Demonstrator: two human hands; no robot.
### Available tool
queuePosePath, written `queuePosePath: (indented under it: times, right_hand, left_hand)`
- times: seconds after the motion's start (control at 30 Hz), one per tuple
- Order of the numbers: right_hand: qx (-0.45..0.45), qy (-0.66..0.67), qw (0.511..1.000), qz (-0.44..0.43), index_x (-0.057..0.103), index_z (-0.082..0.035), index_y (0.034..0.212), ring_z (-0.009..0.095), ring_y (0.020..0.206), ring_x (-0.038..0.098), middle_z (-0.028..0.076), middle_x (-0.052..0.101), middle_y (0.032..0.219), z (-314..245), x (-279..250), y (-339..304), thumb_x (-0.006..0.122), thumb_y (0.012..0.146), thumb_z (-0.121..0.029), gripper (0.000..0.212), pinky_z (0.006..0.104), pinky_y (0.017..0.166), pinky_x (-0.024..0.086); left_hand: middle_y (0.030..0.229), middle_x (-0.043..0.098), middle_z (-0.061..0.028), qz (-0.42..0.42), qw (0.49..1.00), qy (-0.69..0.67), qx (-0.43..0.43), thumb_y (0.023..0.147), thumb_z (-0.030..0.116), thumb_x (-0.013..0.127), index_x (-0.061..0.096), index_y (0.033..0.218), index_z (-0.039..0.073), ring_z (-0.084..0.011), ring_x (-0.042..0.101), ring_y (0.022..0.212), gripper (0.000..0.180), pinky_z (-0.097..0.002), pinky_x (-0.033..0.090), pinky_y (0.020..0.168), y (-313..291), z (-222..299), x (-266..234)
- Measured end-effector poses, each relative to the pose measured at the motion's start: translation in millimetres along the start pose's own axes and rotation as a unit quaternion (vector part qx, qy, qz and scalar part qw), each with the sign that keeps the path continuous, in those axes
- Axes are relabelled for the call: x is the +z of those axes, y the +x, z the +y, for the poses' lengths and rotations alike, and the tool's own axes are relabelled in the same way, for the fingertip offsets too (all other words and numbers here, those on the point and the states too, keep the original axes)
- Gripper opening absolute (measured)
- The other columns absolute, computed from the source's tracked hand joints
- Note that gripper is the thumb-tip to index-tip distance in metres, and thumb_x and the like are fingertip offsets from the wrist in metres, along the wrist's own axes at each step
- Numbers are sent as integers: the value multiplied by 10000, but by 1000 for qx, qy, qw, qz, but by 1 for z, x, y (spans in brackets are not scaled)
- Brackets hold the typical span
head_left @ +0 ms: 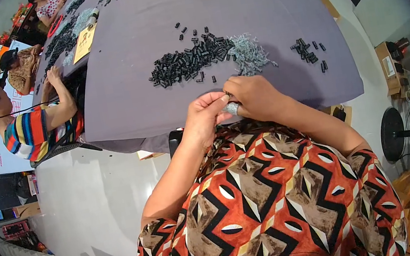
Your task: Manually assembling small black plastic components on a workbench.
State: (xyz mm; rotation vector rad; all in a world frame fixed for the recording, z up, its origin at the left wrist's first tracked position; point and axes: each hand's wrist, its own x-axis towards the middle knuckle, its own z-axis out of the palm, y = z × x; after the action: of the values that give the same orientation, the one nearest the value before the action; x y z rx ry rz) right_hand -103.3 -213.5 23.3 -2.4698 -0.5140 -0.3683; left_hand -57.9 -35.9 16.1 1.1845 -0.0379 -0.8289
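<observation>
Assembly by hand at a cloth-covered counter, seen from the head. The grey counter [271,5] spans the upper middle of the view and carries the loose stock. The heap of black pieces [187,66], made up of short cylinders, spreads across it beyond the hands, with a few strays around its edges. The right hand [254,97], just off the near edge, is curled inward, its fingers apparently closed over clear material. The left hand [206,110] meets it, thumb and forefinger pinched together, seemingly on a small dark piece. The heap of clear pieces [250,55] touches the right end of the black heap, just beyond the right hand. The small group of black pieces [305,52] lies apart, farther right. The clear bits [232,107] show between the hands, below the right hand's fingers. The small dark piece [226,94] sits at the meeting fingertips, largely hidden. The step in hand is judged to be joining a clear part to a black one; the fit cannot be seen. The next move would call for a steady left pinch, alignment and a short push by the right fingers
</observation>
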Motion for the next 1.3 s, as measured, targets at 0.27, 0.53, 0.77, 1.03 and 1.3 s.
queuePosePath:
  times: [0.27,0.53,0.77,1.03,1.3]
  right_hand:
    - [22,58,998,3,525,-41,859,366,764,614,149,581,800,5,11,-6,683,833,-298,304,449,627,497]
    - [8,54,998,11,529,-44,863,379,760,611,153,580,798,11,14,-16,676,841,-313,307,466,652,490]
    - [13,63,997,36,568,-33,909,349,755,614,132,594,804,11,9,-29,702,772,-147,223,421,650,492]
    - [237,-74,961,124,636,-55,990,341,840,632,146,647,951,68,-60,-51,669,858,-267,252,412,732,500]
    - [337,-150,923,111,614,-56,1166,377,1010,618,167,634,1103,113,-93,-77,643,779,-73,389,452,856,497]
  left_hand:
    - [919,705,-74,-30,998,-32,-46,938,123,608,675,1005,-14,-113,666,708,167,-266,587,670,-1,-3,-4]
    - [857,689,-47,-1,999,-24,-27,936,108,604,681,976,-5,-91,627,643,143,-238,568,630,1,-16,7]
    - [881,694,-37,-31,997,68,-26,979,151,564,668,1030,-2,-84,650,698,191,-226,562,669,3,-19,10]
    - [908,629,-76,159,813,469,307,905,132,647,631,1051,21,-179,597,768,184,-314,496,698,22,18,-17]
    - [961,616,-103,155,643,654,367,830,74,655,658,963,59,-314,588,928,133,-413,491,772,48,23,-22]
